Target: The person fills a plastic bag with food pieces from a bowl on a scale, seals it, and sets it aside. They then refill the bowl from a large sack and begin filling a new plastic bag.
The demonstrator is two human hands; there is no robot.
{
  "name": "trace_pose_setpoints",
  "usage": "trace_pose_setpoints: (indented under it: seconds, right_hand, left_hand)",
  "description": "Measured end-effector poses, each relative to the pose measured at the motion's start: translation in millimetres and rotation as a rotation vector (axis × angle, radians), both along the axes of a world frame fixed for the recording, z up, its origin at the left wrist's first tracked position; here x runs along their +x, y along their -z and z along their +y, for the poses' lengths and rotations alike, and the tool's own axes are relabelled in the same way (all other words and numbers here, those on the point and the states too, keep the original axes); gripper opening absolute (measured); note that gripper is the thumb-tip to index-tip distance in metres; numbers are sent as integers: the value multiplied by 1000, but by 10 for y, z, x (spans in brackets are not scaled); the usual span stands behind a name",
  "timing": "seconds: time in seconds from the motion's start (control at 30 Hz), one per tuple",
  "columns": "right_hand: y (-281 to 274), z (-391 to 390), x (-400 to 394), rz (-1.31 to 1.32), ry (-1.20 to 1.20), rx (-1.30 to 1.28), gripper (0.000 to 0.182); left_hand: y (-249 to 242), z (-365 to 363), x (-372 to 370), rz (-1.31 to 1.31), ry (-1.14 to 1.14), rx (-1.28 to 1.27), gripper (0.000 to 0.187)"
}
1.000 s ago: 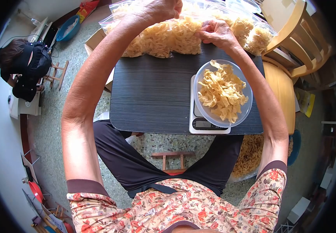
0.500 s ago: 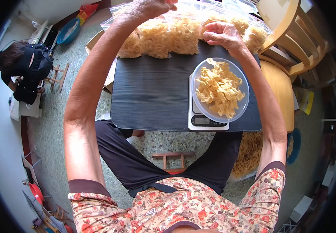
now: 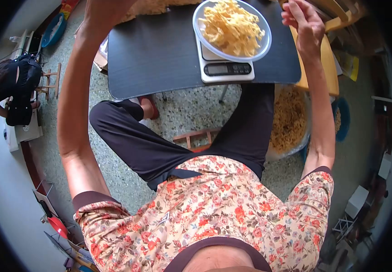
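Observation:
A round clear plastic bowl [image 3: 266, 45] sits on a white digital kitchen scale [image 3: 227, 76] near the front edge of the dark table [image 3: 150, 59]. Pale yellow dried flakes [image 3: 232, 28] are heaped inside it. My right hand [image 3: 305, 25] is raised at the table's right side, apart from the bowl, its fingers curled together. Whether they hold anything is hidden. Only the back part of my left hand [image 3: 107, 7] shows at the top edge; its fingers are out of frame. Just right of it lies the lower edge of the flake-filled bags [image 3: 164, 5].
A wooden chair [image 3: 327, 59] stands against the table's right side. Below it on the floor is a large plastic-lined container of brownish flakes [image 3: 289, 120], beside a blue basin [image 3: 342, 119]. At the far left a person in dark clothes [image 3: 19, 86] bends over a white box.
My view has tilted down, so the table and bags sit higher in frame. My right hand has left the bags and moved right. My left hand has shifted left.

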State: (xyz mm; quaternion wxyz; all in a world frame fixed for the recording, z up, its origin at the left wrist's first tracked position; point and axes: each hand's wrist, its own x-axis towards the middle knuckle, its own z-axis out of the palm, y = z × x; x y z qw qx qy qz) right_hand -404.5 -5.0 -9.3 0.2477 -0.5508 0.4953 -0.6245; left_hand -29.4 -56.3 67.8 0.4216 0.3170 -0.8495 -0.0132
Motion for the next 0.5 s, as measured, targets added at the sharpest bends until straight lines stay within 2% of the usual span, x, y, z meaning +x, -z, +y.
trace_pose_setpoints:
  seconds: [0.07,0.13,0.2,0.27,0.33,0.4,0.43,0.5]
  right_hand:
    - [252,301,-208,-21,-32,-57,25]
    - [485,722,-277,-141,113,51,27]
    - [759,1093,-379,-197,177,132,27]
    - [1200,1419,-506,-300,299,248,28]
    - [1800,1800,-619,-451,469,363,24]
    - [2595,2332,-831,-580,532,488,14]
    - [2835,2575,-775,-741,572,512,13]
    - [3372,3035,-705,-957,652,541,13]
  left_hand:
    - [75,285,89,-10,17,-15,10]
    - [296,590,194,-134,26,-207,8]
    - [549,902,171,30,197,-222,33]
    - [895,1269,146,-16,263,-239,51]
    - [1212,1668,155,-211,196,-244,59]
    - [1501,1863,270,-178,90,-199,59]
    - [1533,1936,412,-191,-35,-184,54]
    - [1601,2019,757,-96,-212,-182,29]
